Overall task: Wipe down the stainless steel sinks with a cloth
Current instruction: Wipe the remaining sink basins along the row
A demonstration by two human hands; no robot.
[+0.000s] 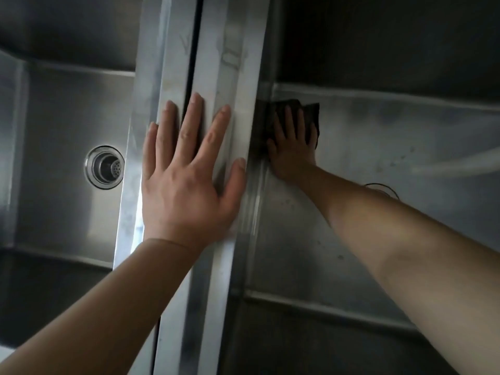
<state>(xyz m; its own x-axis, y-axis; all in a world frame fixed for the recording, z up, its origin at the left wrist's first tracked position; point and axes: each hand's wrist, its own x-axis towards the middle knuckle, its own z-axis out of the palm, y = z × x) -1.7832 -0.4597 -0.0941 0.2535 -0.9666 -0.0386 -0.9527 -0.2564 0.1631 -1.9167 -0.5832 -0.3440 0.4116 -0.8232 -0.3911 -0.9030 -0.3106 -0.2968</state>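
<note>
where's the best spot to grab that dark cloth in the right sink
Probably the free corner of the dark cloth that sticks out past the right hand's fingertips, at its far right edge. The cloth lies flat on the steel sink floor, so pinch from above and the right, away from the sink's left wall.

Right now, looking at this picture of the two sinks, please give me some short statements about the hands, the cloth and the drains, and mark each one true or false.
1. The left hand lies flat, fingers spread, on the divider between the sinks. True.
2. The right hand presses a dark cloth inside the right sink. True.
3. The cloth lies over the left sink's drain strainer. False: that strainer is uncovered; the cloth is in the right sink.
4. The left hand holds a sponge. False: it holds nothing.
5. The cloth sits at the far left corner of the right sink's floor. True.
</note>
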